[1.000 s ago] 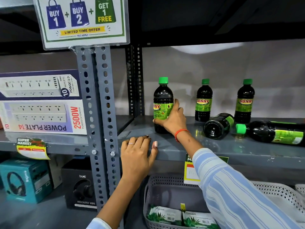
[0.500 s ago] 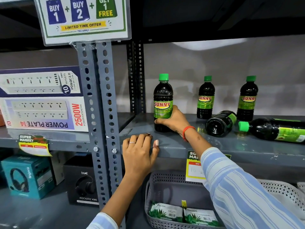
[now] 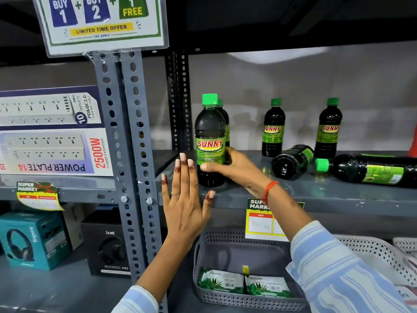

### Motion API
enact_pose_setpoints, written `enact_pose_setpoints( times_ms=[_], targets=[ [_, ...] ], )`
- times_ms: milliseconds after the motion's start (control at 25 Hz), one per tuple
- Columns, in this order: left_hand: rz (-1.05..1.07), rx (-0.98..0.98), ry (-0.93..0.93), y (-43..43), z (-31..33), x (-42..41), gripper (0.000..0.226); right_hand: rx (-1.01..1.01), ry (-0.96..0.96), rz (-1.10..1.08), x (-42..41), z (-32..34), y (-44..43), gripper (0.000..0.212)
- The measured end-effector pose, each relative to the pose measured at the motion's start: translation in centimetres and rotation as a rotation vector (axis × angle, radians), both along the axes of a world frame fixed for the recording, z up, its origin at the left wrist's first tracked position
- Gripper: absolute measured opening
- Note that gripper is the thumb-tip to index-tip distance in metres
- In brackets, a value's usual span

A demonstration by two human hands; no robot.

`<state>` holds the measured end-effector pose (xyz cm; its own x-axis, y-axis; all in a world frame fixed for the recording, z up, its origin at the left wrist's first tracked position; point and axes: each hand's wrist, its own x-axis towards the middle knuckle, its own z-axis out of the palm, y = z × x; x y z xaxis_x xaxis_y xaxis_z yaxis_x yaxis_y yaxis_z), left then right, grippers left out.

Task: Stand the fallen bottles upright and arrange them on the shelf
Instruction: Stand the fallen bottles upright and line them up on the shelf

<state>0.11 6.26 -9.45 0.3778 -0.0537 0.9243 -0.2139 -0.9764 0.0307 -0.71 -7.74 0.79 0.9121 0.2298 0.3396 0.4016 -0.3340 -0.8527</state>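
Observation:
A dark bottle with a green cap and a green SUNNY label (image 3: 210, 132) stands upright near the front left of the grey shelf (image 3: 327, 197). My right hand (image 3: 234, 168) is wrapped around its lower half. Right behind it another upright bottle (image 3: 225, 123) is mostly hidden. My left hand (image 3: 185, 199) is raised flat with fingers spread, just left of the held bottle, holding nothing. Two more bottles (image 3: 273, 127) (image 3: 328, 127) stand at the back. Two bottles lie fallen: one with its base towards me (image 3: 291, 161), one on its side with the cap pointing left (image 3: 370, 170).
A perforated grey upright post (image 3: 126, 154) bounds the shelf on the left. Power-strip boxes (image 3: 52, 132) sit on the neighbouring shelf. Below are headphone boxes (image 3: 33, 240) and a grey basket (image 3: 200, 256) with packets. A promo sign (image 3: 101, 23) hangs above.
My left hand has lifted off the shelf edge and opened flat beside the bottle. The held bottle has turned so its label faces me. The view has moved closer.

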Motion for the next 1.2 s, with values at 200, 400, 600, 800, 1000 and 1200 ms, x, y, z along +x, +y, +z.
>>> enact_pose_setpoints(
  times_ms=[200,400,600,800,1000,1200],
  targets=[
    [-0.163,0.089,-0.027,-2.7,0.1,-0.8,0.065,-0.153,-0.358,-0.681,0.2,1.7,-7.2,0.056],
    [-0.341,0.143,-0.018,-6.7,0.2,-1.6,0.060,-0.613,-0.103,-0.836,1.8,2.7,-13.2,0.058],
    [-0.289,0.036,0.117,-10.1,2.8,-2.6,0.069,-0.585,0.214,-0.656,5.9,4.2,-13.4,0.066],
    [-0.209,0.021,0.213,-11.6,4.0,-2.8,0.073,-0.146,0.390,-0.600,8.0,2.1,-14.2,0.124],
    [-0.231,0.096,0.175,-11.1,3.2,-2.4,0.071,-0.169,0.164,-0.652,5.1,1.7,-12.8,0.114],
    [-0.223,0.135,0.112,-11.0,3.1,-2.2,0.072,-0.094,-0.213,-0.600,3.8,0.2,-12.4,0.109]
  ],
)
